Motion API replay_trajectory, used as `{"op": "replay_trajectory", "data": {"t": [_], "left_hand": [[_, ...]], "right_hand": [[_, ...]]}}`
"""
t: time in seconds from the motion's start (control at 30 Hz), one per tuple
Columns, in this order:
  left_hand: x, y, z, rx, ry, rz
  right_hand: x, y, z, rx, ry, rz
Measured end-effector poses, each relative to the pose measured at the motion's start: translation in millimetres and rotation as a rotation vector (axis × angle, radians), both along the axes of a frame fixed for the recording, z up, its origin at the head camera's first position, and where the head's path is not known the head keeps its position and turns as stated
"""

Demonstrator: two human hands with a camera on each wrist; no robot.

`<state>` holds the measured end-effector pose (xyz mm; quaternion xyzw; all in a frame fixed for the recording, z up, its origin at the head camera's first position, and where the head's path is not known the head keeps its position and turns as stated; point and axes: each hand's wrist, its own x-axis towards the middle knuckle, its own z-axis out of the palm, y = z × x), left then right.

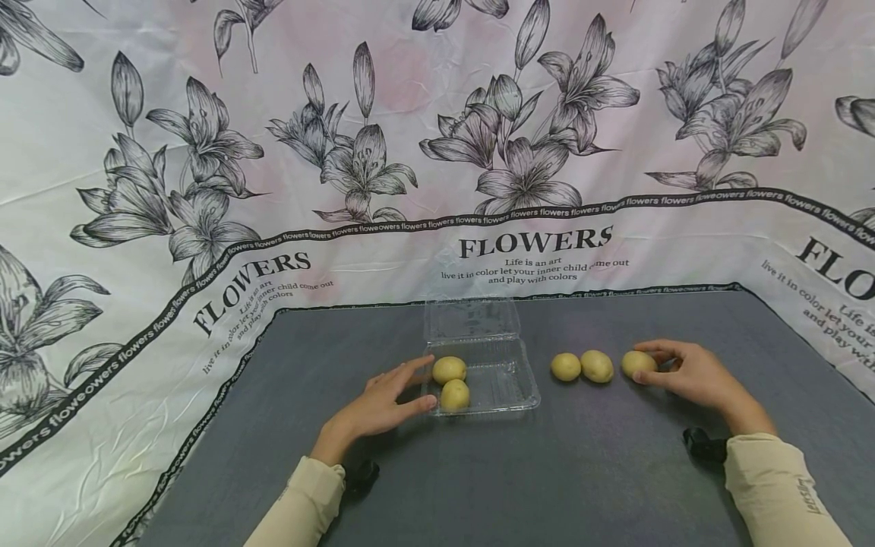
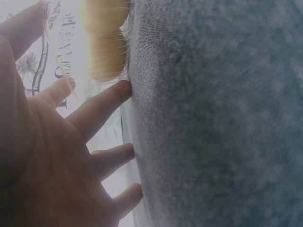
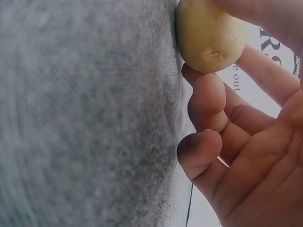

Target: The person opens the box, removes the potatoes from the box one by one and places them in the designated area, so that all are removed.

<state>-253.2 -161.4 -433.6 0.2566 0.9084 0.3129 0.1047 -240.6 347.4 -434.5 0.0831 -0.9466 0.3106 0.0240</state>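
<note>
A clear plastic clamshell box [image 1: 502, 384] lies on the table with its lid [image 1: 472, 319] tipped back. Inside, along its left side, sit two small yellow potatoes, a rear one [image 1: 449, 370] and a front one [image 1: 454, 396]. My left hand [image 1: 383, 399] is at the box's left edge, fingers spread and fairly straight, thumb near the front corner. In the left wrist view the potatoes [image 2: 106, 52] show through the box wall. To the right, my right hand [image 1: 693, 372] pinches a potato [image 3: 210, 40] between thumb and fingers, with the potato at the tabletop.
Two more potatoes, a left one [image 1: 565, 367] and a right one [image 1: 597, 366], lie between the box and my right hand. A grey cloth [image 1: 533, 486] covers the table. White flower-printed fabric [image 1: 383, 266] rises behind it and at both sides.
</note>
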Motion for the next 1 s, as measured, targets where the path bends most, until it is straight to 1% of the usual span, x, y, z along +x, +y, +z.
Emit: {"op": "replay_trajectory", "data": {"t": [0.17, 0.6, 1.0], "left_hand": [[-0.1, -0.1, -0.3, -0.002, -0.003, 0.002], [-0.5, -0.2, 0.3, -0.002, -0.002, -0.002], [-0.8, -0.3, -0.3, -0.004, -0.005, -0.003]], "right_hand": [[0.6, 0.8, -0.3, -0.01, 0.005, 0.023], [2.2, 2.1, 1.6, -0.028, -0.004, 0.037], [2.8, -0.1, 4.9, -0.044, 0.03, -0.008]]}}
